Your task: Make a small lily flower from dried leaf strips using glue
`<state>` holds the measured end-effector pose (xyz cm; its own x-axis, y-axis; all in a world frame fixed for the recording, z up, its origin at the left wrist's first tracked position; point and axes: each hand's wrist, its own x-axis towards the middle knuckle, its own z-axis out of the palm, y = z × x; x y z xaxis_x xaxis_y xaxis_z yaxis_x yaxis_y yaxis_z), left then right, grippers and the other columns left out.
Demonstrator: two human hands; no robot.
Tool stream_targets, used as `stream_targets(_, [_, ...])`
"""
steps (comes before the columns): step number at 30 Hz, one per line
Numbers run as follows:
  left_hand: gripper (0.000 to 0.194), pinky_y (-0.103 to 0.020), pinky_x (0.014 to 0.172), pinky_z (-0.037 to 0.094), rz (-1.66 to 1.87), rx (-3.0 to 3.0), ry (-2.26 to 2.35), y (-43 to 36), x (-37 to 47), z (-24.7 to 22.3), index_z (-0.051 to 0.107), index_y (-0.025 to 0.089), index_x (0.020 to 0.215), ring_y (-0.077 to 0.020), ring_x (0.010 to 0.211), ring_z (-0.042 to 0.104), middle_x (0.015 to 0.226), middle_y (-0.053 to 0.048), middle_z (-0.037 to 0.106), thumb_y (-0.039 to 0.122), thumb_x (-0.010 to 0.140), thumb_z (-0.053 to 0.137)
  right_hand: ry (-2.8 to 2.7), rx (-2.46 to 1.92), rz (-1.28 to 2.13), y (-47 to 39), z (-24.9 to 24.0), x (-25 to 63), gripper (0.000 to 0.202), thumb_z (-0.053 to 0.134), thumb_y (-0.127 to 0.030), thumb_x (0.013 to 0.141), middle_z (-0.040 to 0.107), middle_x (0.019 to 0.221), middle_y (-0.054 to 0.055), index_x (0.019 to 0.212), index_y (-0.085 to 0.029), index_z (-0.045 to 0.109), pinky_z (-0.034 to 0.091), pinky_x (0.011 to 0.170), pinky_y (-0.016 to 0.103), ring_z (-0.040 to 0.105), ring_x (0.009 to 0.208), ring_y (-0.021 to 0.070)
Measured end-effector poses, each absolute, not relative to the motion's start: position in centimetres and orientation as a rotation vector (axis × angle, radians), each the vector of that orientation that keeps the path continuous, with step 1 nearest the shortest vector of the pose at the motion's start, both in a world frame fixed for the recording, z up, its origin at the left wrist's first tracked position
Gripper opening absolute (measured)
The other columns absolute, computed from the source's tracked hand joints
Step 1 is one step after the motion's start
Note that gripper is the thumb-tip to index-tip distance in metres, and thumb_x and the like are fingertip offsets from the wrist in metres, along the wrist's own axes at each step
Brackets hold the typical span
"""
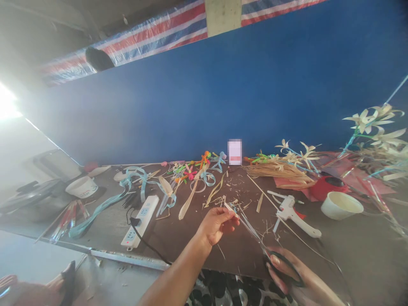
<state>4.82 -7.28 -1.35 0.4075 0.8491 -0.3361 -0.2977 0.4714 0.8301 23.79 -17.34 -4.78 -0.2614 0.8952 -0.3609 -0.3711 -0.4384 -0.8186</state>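
Between the thumb and fingers of my left hand (219, 224) is a small pale strip of dried husk (230, 208), pinched above the brown table. My right hand (287, 267) grips a pair of scissors (288, 267) with black handles. Their metal blades point up and left, close beside my left fingers; I cannot tell whether they touch the strip. Thin pale scraps (234, 182) lie scattered on the table around and beyond my left hand. A long dried husk leaf (193, 193) lies to its left.
A white power strip (140, 223) with a black cable lies at left, near light-blue ribbon (95, 216). On the right are a white glue gun (295, 216), a cream bowl (341, 205) and a bundle of dried husks (280, 171). Husk flowers (363, 121) stand far right. A blue partition (204, 102) rises behind.
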Motion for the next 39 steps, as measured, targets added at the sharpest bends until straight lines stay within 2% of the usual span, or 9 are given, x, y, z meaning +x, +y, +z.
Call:
stream_targets(13, [0.024,-0.018,0.047,0.041,0.757,0.782,0.862,-7.4,4.8,-1.4,0.059,0.01,0.068,-0.0128,0.061,0.058,0.068,-0.006,0.062,0.031,0.061,0.067,-0.773,-1.083,1.83,-17.4,-4.9,23.6,0.04,0.064,-0.049,0.06,0.044,0.041,-0.008,0.081,-0.016,0.053,0.02,0.042,0.02,0.034,0.034,0.0036])
stream_targets(20, [0.024,-0.019,0.046,0.04,0.7,0.81,0.854,-7.7,5.0,-1.5,0.055,0.011,0.064,-0.0135,0.059,0.059,0.064,-0.004,0.061,0.03,0.059,0.069,-0.763,-1.025,1.855,-17.3,-4.3,23.2,0.033,0.062,-0.048,0.063,0.047,0.046,-0.005,0.069,-0.017,0.05,0.02,0.04,0.02,0.033,0.035,0.0029])
stream_targets(26, [0.025,-0.019,0.046,0.039,0.684,0.866,0.873,-7.8,5.1,-1.3,0.055,0.01,0.061,-0.0137,0.057,0.059,0.063,-0.005,0.062,0.031,0.058,0.069,-0.811,-1.0,1.912,-17.4,-4.0,22.7,0.036,0.06,-0.05,0.064,0.038,0.038,-0.007,0.064,-0.016,0.049,0.018,0.041,0.02,0.026,0.034,0.0024])
stream_targets(39, [0.027,-0.021,0.047,0.039,0.686,0.918,0.845,-7.8,5.0,-1.2,0.056,0.009,0.061,-0.0141,0.054,0.058,0.059,-0.005,0.062,0.032,0.055,0.071,-0.747,-0.955,1.93,-18.1,-4.5,22.2,0.035,0.06,-0.049,0.065,0.033,0.036,-0.009,0.066,-0.017,0.047,0.015,0.042,0.021,0.022,0.034,0.0025])
